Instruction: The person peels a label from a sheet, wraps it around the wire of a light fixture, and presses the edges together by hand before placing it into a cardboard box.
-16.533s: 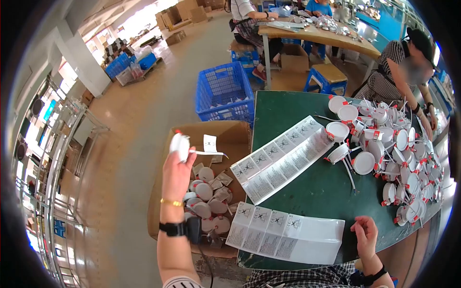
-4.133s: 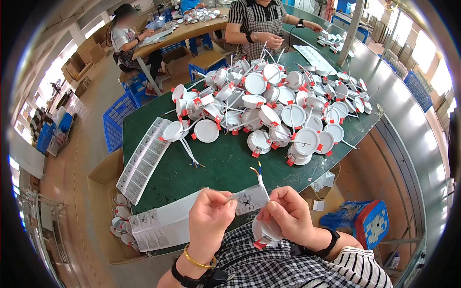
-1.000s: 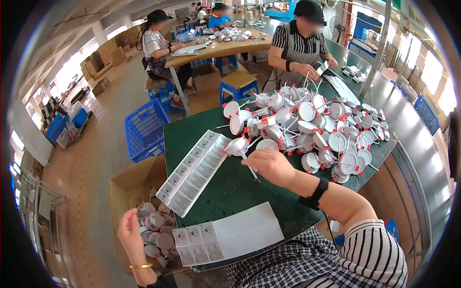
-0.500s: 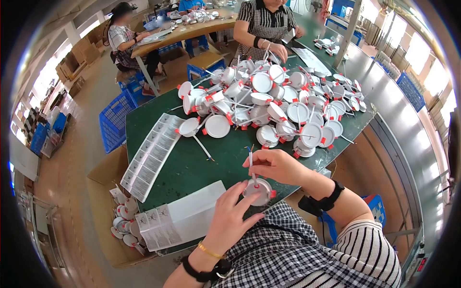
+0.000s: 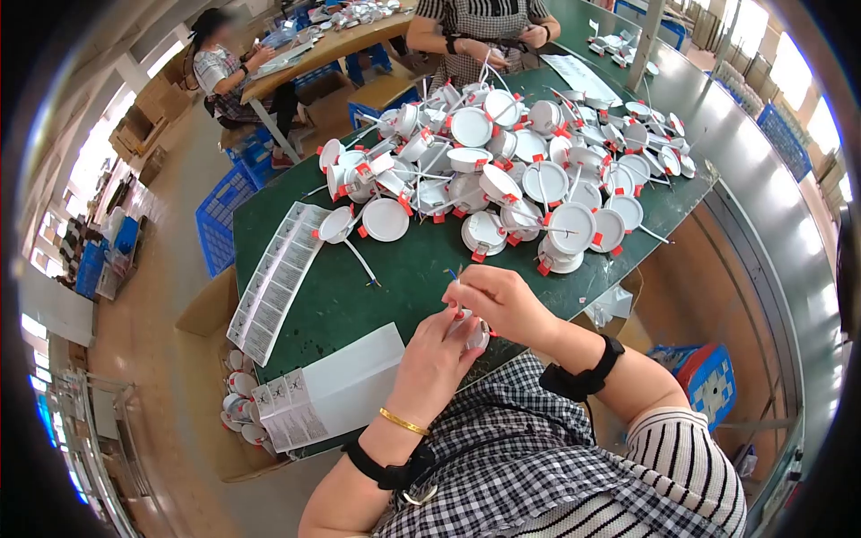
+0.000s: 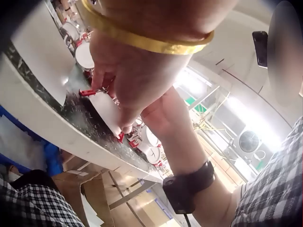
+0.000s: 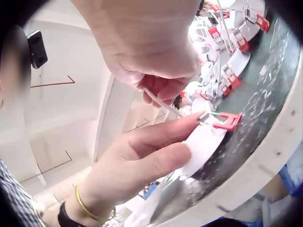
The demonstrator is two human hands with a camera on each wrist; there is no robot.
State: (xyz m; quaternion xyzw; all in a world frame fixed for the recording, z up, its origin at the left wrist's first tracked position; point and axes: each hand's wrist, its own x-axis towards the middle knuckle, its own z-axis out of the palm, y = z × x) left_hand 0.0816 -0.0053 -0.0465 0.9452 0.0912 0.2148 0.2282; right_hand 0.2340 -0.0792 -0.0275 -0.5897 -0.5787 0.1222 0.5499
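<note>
A white round downlight (image 5: 473,335) with red spring clips is held just above the front edge of the green table (image 5: 404,269). My left hand (image 5: 451,328) grips its rim from below, fingers on the white disc (image 6: 107,111) beside a red clip (image 6: 87,92). My right hand (image 5: 489,294) sits over the lamp and pinches its thin white wire (image 7: 161,102), whose stripped end sticks out (image 5: 455,272). In the right wrist view the left hand's fingers (image 7: 156,142) lie along the lamp (image 7: 207,140) by a red clip (image 7: 227,124). Most of the lamp is hidden by both hands.
A big pile of white downlights (image 5: 529,170) fills the far half of the table. A strip of label sheets (image 5: 273,278) lies at left, another sheet (image 5: 332,386) near me. A cardboard box (image 5: 202,323) with lamps stands below left. A person (image 5: 466,27) works opposite.
My right hand brought a lamp from the pile to the table's front edge and my left hand came up from the box to take it. Both hands have now closed round it.
</note>
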